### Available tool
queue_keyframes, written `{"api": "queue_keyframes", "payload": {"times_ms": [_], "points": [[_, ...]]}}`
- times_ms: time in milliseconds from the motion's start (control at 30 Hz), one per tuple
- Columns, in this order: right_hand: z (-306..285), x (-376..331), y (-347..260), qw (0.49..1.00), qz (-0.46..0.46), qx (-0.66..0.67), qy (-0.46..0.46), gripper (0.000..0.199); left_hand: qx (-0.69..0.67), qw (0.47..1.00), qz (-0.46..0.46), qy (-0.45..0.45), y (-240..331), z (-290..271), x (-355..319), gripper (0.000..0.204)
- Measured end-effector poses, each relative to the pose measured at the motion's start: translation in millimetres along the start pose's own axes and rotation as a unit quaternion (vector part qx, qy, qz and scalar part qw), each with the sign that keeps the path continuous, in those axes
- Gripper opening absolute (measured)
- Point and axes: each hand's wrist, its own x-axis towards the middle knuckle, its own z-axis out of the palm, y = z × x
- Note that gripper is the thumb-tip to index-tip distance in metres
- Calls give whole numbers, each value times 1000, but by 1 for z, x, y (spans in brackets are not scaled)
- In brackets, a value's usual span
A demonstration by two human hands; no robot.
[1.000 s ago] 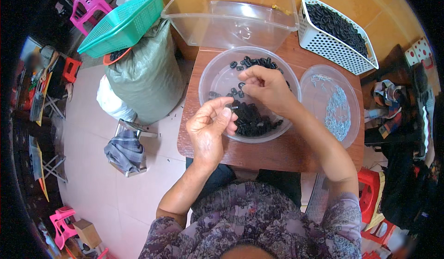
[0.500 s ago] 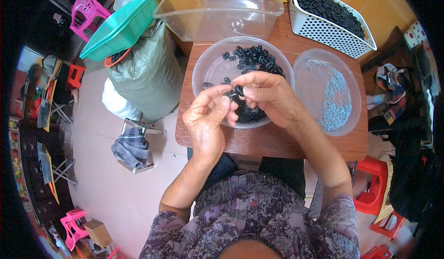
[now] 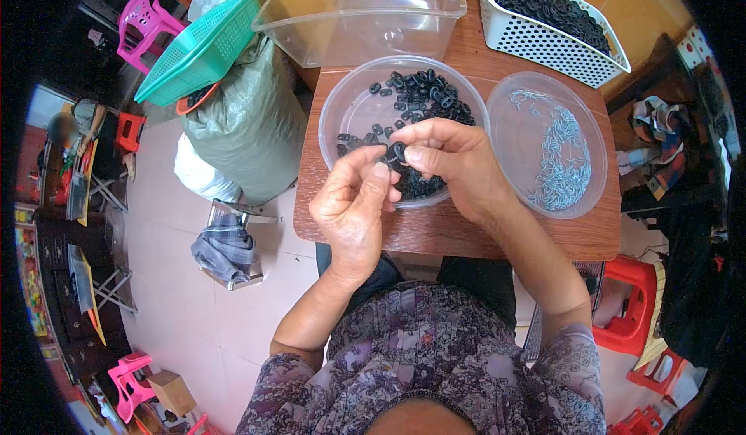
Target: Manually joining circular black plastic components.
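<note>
Right hand [image 3: 457, 158] pinches a black ring [image 3: 399, 151], left hand [image 3: 350, 202] maybe a screw [image 3: 391, 158]; bowl [image 3: 347, 102] underneath, near bench [image 3: 497, 242]'s left edge, probably catches drops.

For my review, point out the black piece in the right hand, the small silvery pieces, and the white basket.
Black piece [image 3: 399, 151]: head view, on its dark face.
Small silvery pieces [image 3: 561, 163]: head view, middle of the pile.
White basket [image 3: 544, 50]: head view, perforated side wall.

Bright centre, dark curved edges
</note>
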Motion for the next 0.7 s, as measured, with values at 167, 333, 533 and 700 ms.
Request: {"api": "queue_keyframes", "payload": {"times_ms": [167, 333, 533, 700], "points": [[2, -3, 1, 1000, -19, 21, -5, 22, 20, 1000, 5, 6, -3, 1, 0, 16], [4, -4, 4, 998, -50, -35, 15, 20, 27, 999, 21, 7, -8, 1, -1, 16], [9, -6, 13, 984, -121, -110, 71, 14, 35, 998, 41, 19, -15, 4, 0, 17], [14, -10, 14, 980, -146, -102, 92, 13, -5, 1000, 28, -3, -15, 5, 0, 18]]}}
